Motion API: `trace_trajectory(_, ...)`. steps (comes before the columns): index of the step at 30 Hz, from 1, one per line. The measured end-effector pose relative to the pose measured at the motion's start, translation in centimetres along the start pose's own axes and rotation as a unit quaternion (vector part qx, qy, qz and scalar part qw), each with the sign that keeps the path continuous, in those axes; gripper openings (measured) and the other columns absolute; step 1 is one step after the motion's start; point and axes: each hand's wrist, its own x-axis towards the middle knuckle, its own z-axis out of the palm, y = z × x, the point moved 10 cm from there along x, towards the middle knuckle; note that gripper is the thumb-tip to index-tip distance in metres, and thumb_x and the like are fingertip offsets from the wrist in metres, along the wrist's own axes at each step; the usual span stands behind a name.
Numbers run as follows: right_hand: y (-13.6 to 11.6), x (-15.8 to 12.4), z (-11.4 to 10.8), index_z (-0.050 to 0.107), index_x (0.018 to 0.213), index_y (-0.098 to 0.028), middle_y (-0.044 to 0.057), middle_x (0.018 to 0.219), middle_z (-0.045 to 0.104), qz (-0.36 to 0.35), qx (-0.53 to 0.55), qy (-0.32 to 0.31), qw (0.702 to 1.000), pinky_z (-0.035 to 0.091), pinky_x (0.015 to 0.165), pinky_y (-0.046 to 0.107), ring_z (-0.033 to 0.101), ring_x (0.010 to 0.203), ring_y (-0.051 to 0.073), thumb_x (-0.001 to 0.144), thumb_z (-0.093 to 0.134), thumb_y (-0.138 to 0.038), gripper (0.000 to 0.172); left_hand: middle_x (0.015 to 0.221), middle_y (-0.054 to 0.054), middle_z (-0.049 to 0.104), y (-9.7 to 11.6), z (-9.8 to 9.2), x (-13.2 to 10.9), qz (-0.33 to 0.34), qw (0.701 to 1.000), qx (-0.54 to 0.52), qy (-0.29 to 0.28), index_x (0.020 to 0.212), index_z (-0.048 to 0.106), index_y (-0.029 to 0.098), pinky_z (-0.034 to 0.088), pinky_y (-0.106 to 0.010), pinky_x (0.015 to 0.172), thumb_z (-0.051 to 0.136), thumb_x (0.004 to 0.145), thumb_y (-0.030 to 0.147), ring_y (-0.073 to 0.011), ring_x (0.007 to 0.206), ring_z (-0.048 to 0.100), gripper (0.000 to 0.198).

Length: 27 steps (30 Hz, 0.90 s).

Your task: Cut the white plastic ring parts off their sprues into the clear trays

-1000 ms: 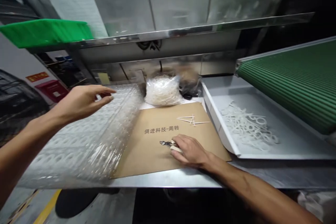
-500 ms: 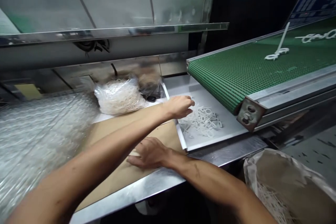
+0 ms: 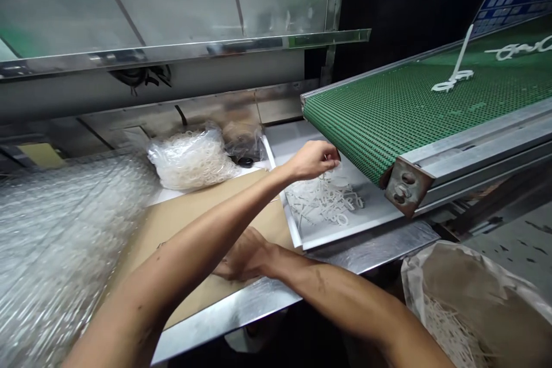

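Lying tangled in tray [image 3: 376,206]: white looped parts [image 3: 330,200]; left hand [image 3: 317,160] above, right hand [image 3: 245,256] half-hidden; can't tell either grip.

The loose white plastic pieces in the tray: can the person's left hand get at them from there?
Very likely yes: the left hand is over the white tray, close to the white plastic pieces, and the green conveyor belt does not seem to block the way.

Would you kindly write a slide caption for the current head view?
Left hand above pale parts in the white tray, right hand over the cardboard beside it.
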Motion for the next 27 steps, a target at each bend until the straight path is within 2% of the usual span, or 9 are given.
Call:
trace_trajectory(3, -0.6, -0.2, -0.5, 0.063, 0.103, -0.018, 0.010, 0.109, 0.073, -0.010, -0.028, 0.000, 1.000, 0.051, 0.084, 0.038, 0.066, 0.102, 0.030, 0.090, 0.060, -0.047, 0.032, 0.074, -0.006, 0.069, -2.8, -3.0, -2.6, -0.073, 0.973, -0.195, 0.094, 0.082, 0.064, 0.015, 0.049, -0.027, 0.063, 0.064, 0.087, 0.024, -0.0150, 0.067, 0.067, 0.011)
trace_trajectory(7, -0.8, -0.2, -0.6, 0.061, 0.106, -0.016, 0.013, 0.107, 0.073, -0.017, -0.063, -0.013, 0.998, 0.052, 0.082, 0.038, 0.068, 0.096, 0.029, 0.093, 0.056, -0.051, 0.038, 0.077, -0.005, 0.066, -6.2, -5.8, -6.8, -0.132, 0.891, -0.375, 0.220, 0.081, 0.061, 0.013, 0.050, -0.026, 0.064, 0.073, 0.079, 0.025, -0.0145, 0.070, 0.069, 0.017)
trace_trajectory(10, -0.7, -0.1, -0.4, 0.059, 0.105, -0.016, 0.012, 0.100, 0.072, -0.014, -0.088, -0.023, 0.996, 0.052, 0.079, 0.038, 0.068, 0.091, 0.028, 0.094, 0.055, -0.053, 0.038, 0.081, -0.003, 0.064, -7.9, -7.3, -9.9, -0.157, 0.822, -0.469, 0.284, 0.082, 0.060, 0.014, 0.051, -0.024, 0.066, 0.077, 0.074, 0.021, -0.0133, 0.072, 0.070, 0.020)
trace_trajectory(12, -0.6, -0.1, -0.5, 0.058, 0.105, -0.017, 0.010, 0.098, 0.071, -0.011, -0.101, -0.025, 0.994, 0.051, 0.079, 0.037, 0.067, 0.090, 0.027, 0.094, 0.055, -0.052, 0.037, 0.081, -0.002, 0.064, -8.4, -8.4, -12.3, -0.164, 0.799, -0.489, 0.310, 0.083, 0.060, 0.014, 0.051, -0.023, 0.067, 0.078, 0.072, 0.021, -0.0127, 0.074, 0.070, 0.022)
trace_trajectory(16, -0.4, -0.2, -0.6, 0.056, 0.112, -0.018, 0.010, 0.100, 0.069, -0.008, -0.113, -0.021, 0.993, 0.050, 0.080, 0.036, 0.066, 0.092, 0.026, 0.095, 0.055, -0.047, 0.033, 0.087, -0.001, 0.065, -9.5, -10.7, -19.9, -0.188, 0.788, -0.448, 0.379, 0.088, 0.060, 0.016, 0.052, -0.023, 0.070, 0.078, 0.074, 0.025, -0.0130, 0.078, 0.070, 0.025)
trace_trajectory(20, -0.2, -0.3, -0.4, 0.055, 0.115, -0.016, 0.011, 0.104, 0.067, -0.011, -0.113, -0.016, 0.993, 0.048, 0.082, 0.036, 0.064, 0.093, 0.025, 0.096, 0.054, -0.040, 0.030, 0.087, -0.001, 0.067, -10.9, -11.7, -31.1, -0.243, 0.793, -0.321, 0.458, 0.091, 0.061, 0.018, 0.055, -0.027, 0.076, 0.077, 0.077, 0.031, -0.0159, 0.081, 0.070, 0.025)
trace_trajectory(24, -0.6, -0.3, 0.1, 0.056, 0.111, -0.017, 0.011, 0.102, 0.066, -0.023, -0.118, -0.019, 0.993, 0.047, 0.083, 0.035, 0.062, 0.092, 0.024, 0.095, 0.056, -0.037, 0.026, 0.085, -0.003, 0.071, -12.5, -9.7, -41.2, -0.351, 0.785, -0.213, 0.464, 0.090, 0.060, 0.020, 0.055, -0.033, 0.082, 0.072, 0.082, 0.036, -0.0202, 0.085, 0.071, 0.021)
trace_trajectory(26, -0.8, -0.3, 0.2, 0.056, 0.108, -0.017, 0.010, 0.098, 0.066, -0.025, -0.127, -0.019, 0.991, 0.047, 0.081, 0.035, 0.061, 0.090, 0.024, 0.094, 0.057, -0.038, 0.025, 0.087, -0.004, 0.072, -12.6, -8.4, -44.2, -0.384, 0.799, -0.161, 0.434, 0.089, 0.060, 0.022, 0.055, -0.035, 0.082, 0.067, 0.085, 0.038, -0.0222, 0.086, 0.071, 0.018)
trace_trajectory(27, -0.9, -0.3, 0.3, 0.057, 0.108, -0.018, 0.009, 0.096, 0.065, -0.025, -0.131, -0.019, 0.991, 0.047, 0.080, 0.035, 0.060, 0.089, 0.024, 0.094, 0.057, -0.038, 0.025, 0.088, -0.005, 0.072, -12.4, -7.9, -45.0, -0.391, 0.816, -0.121, 0.407, 0.089, 0.061, 0.023, 0.054, -0.036, 0.082, 0.064, 0.086, 0.037, -0.0229, 0.086, 0.070, 0.015)
